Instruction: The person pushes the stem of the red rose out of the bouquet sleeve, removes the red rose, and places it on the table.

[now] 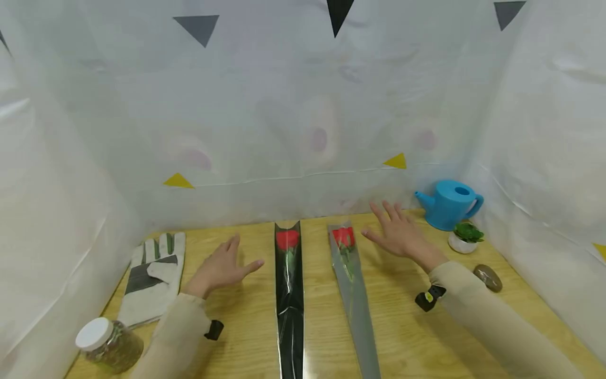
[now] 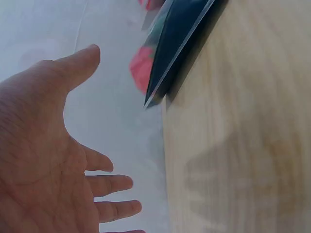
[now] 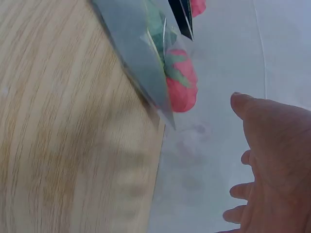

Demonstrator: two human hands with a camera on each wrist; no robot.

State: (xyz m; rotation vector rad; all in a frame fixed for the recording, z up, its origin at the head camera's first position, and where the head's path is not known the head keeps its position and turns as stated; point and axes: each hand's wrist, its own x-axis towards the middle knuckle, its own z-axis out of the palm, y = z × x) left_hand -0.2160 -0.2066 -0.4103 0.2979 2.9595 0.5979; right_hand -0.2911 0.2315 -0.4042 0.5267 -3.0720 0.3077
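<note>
Two red roses in long sleeves lie side by side on the wooden table (image 1: 251, 337). One rose (image 1: 287, 240) is in a black sleeve (image 1: 290, 295); the other rose (image 1: 344, 237) is in a grey sleeve (image 1: 357, 305). My left hand (image 1: 222, 268) hovers left of the black sleeve, thumb stretched toward it, holding nothing. To the right of the grey sleeve is my right hand (image 1: 397, 231), fingers spread and holding nothing. Both wrist views show straight, relaxed fingers, with the left palm (image 2: 39, 179) and the right thumb (image 3: 262, 111) apart from the sleeves.
A pair of white-and-grey work gloves (image 1: 153, 279) lies at the left, behind a white-lidded jar (image 1: 113, 347). On the right stand a blue watering can (image 1: 447, 205) and a small potted succulent (image 1: 466, 238), near a dark stone (image 1: 487, 278). White sheeting (image 1: 284, 131) surrounds the table.
</note>
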